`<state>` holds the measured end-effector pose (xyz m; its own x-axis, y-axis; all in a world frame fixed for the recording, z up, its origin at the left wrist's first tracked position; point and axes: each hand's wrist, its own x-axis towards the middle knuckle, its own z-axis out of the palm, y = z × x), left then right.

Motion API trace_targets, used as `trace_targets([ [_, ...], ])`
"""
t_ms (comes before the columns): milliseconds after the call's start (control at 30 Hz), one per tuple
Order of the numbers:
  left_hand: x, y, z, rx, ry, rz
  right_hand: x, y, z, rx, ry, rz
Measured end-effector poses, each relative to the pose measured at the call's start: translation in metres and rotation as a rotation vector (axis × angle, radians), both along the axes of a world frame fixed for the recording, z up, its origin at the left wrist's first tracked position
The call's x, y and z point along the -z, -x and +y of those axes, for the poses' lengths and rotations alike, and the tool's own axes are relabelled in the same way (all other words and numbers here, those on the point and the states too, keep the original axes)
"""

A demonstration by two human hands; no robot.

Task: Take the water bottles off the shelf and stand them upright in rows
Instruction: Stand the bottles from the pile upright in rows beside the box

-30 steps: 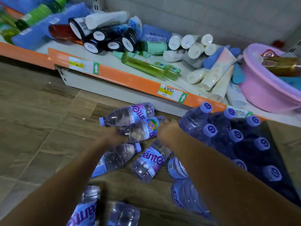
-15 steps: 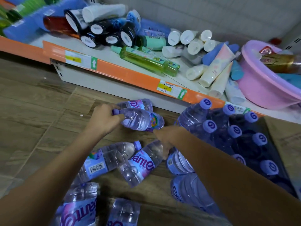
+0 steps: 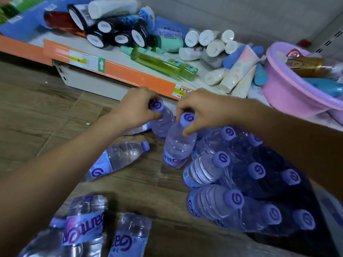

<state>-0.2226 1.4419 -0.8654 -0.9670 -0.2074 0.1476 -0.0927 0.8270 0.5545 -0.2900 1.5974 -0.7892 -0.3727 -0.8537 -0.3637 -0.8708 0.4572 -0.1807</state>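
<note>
1. Head view: the left hand [image 3: 136,108] grips the cap of one upright bottle [image 3: 161,121]; the right hand [image 3: 201,110] grips the cap of a second bottle [image 3: 178,145] just right of it, both on the floor [image 3: 37,112].
2. About ten more capped bottles stand in rows [image 3: 259,171] at right.
3. One bottle lies mid-floor [image 3: 118,158]; three lie nearest [image 3: 83,225], labels reading "Gamte", uncertainly.
4. The far shelf [image 3: 118,69] carries a price tag [image 3: 181,91] reading "25".
</note>
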Motion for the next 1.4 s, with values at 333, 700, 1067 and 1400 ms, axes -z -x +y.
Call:
trace_targets([
  [333, -0.010, -0.012, 0.027, 0.170, 0.111, -0.022, -0.029, 0.036, 0.022, 0.256, 0.203, 0.138],
  [700, 0.007, 0.008, 0.084, 0.339, -0.008, -0.022, 0.043, 0.057, 0.006, 0.429, 0.120, 0.098],
  [1067, 0.020, 0.011, 0.082, 0.235, -0.227, 0.038, 0.046, 0.047, 0.027, 0.379, 0.238, 0.057],
  [1400, 0.039, -0.087, 0.112, 0.277, -0.350, 0.090, 0.030, -0.038, 0.141, 0.258, 0.237, -0.177],
])
